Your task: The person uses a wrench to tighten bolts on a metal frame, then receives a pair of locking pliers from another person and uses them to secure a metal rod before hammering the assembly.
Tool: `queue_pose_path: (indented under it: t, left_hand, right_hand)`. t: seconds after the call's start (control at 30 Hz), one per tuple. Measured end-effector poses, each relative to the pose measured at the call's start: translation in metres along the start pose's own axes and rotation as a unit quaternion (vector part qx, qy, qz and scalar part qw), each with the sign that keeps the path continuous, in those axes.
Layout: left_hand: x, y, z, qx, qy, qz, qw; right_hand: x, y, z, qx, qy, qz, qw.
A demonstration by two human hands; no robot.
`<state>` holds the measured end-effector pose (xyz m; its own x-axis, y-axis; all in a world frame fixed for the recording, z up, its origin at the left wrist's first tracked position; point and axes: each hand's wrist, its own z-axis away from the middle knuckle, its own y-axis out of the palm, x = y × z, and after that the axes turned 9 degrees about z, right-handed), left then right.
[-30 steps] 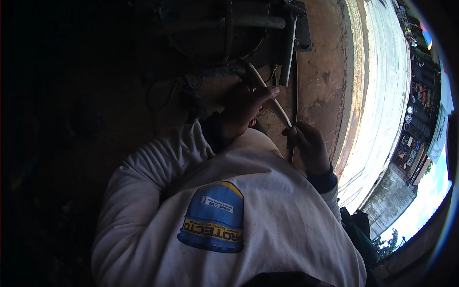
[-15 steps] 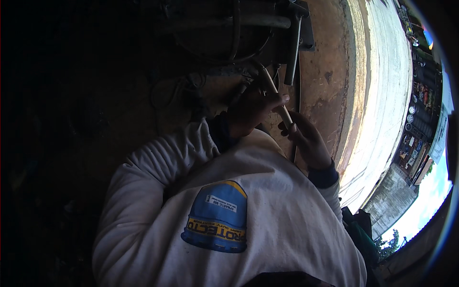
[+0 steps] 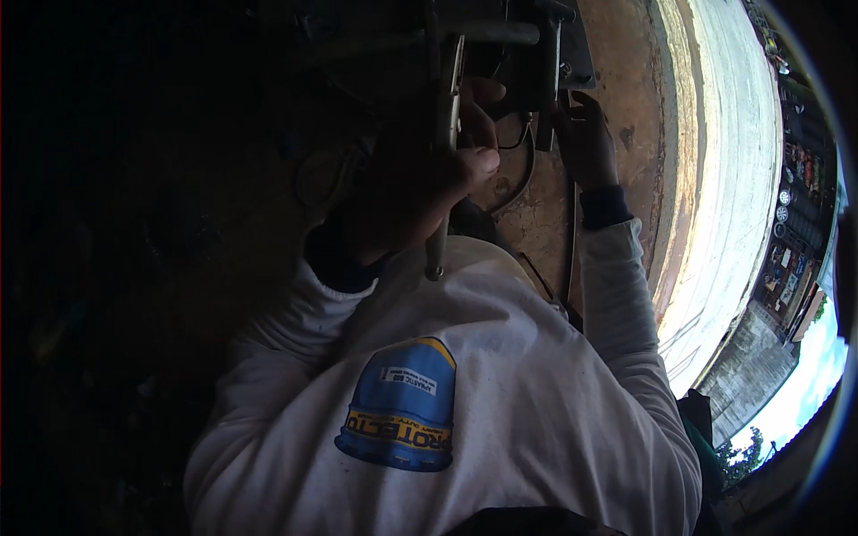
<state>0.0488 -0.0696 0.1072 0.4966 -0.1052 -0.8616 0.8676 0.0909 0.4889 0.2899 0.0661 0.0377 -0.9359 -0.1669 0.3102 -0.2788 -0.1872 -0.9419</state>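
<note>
- Pipe frame [image 3: 505, 34], dark metal, stands at the far side in the head view; its short upright bar [image 3: 549, 89] comes between the two hands.
- Cable [image 3: 531, 170], dark, curves over the brown ground [image 3: 630, 107] just beyond the shirt; deep shadow hides most of the left.
- Pale paved strip [image 3: 724, 179] runs along the right, with wheel rims [image 3: 783, 205] past it.
- Left hand [image 3: 407, 196] is closed round a slim metal tool [image 3: 444, 125], whose far part crosses before the pipe frame and whose rounded near end overlaps the white shirt [image 3: 554, 384].
- Right hand [image 3: 588, 147], fingers partly curled, is just beside the upright bar; whether it touches or grips anything, I cannot tell.
- Counted: one tool, two hands, one shirt, two pale rims.
</note>
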Motion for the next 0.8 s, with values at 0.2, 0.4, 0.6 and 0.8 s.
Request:
queue_pose_path:
  t: [0.2,0.4,0.6,0.8]
  left_hand:
    - [-0.036,-0.093,0.035,-0.045,0.013,-0.393,0.918]
    - [0.026,-0.085,0.033,0.062,0.123,-0.634,0.761]
    - [0.072,-0.081,0.033,0.011,0.123,-0.651,0.749]
    - [0.070,-0.080,0.035,0.007,0.115,-0.650,0.751]
  right_hand:
    - [-0.009,0.052,-0.035,-0.016,-0.070,0.003,0.997]
    - [0.004,-0.003,-0.059,0.243,0.108,-0.352,0.897]
    - [0.008,0.014,0.055,0.011,0.027,-0.346,0.938]
    - [0.035,0.005,0.102,0.059,-0.080,-0.127,0.987]
